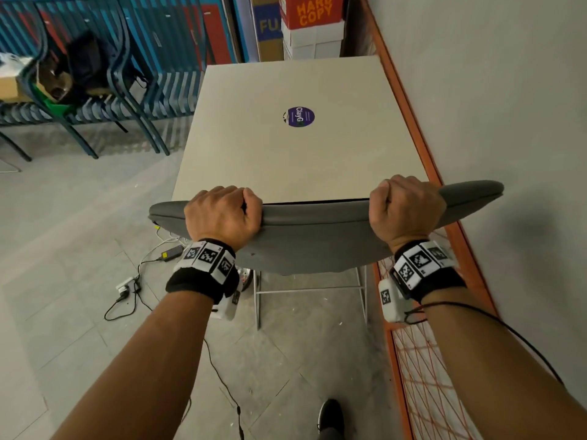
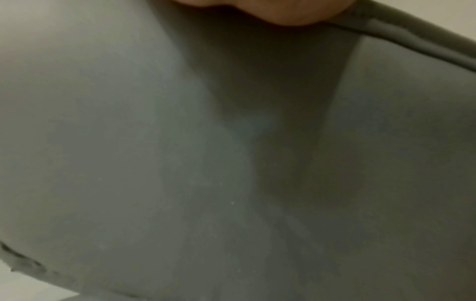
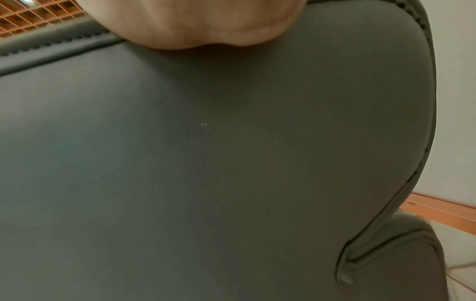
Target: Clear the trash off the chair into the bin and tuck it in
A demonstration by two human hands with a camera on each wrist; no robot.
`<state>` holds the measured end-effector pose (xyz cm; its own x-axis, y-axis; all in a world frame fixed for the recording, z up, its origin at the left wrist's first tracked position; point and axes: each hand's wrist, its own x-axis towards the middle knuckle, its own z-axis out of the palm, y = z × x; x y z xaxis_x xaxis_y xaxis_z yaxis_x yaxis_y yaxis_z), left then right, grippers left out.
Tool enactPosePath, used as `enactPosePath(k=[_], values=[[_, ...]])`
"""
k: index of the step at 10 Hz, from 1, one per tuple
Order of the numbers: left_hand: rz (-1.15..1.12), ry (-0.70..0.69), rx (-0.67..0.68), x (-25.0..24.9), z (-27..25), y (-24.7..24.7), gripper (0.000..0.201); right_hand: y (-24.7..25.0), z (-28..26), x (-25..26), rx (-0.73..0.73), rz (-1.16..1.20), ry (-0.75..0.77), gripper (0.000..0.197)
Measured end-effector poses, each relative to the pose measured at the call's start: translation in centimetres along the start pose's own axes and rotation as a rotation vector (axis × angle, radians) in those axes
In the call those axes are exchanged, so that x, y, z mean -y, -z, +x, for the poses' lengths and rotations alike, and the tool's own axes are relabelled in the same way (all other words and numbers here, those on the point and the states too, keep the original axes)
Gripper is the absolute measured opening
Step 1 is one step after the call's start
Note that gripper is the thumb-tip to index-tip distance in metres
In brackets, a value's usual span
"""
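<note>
Now, left hand (image 1: 222,214): I see its grip curled tight over the chair (image 1: 317,239) back's top.
Right hand (image 1: 408,206): same clamped grip.
Bench (image 1: 286,160): just behind.

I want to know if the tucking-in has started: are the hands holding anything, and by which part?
Both hold the grey chair by the top edge of its backrest: the left hand near the left end, the right hand toward the right end.
</note>
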<state>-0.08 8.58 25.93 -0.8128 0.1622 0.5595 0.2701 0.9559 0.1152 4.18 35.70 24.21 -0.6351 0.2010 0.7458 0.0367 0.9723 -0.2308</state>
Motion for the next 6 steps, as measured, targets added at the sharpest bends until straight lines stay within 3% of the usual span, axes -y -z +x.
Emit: enactPosePath(k=[2, 4, 5, 6], values=[[-0.013, -0.038, -0.009, 0.4, 2.3, -1.1, 0.045, -1.4, 1.8, -0.3, 0.023, 0.039, 0.014, 0.038], [-0.062, -0.033, 0.052, 0.2, 1.4, -0.1, 0.046, -0.3, 1.0, 0.2, 0.097, 0.065, -0.023, 0.038], [-0.251, -0.116, 0.040, 0.4, 0.2, 1.0, 0.041, 0.6, 0.6, 0.4, 0.174, 0.108, -0.035, 0.036], [-0.506, -0.343, 0.049, -0.2, -3.0, 2.9, 0.018, 1.8, -1.7, 0.5, 0.186, 0.263, -0.074, 0.031]])
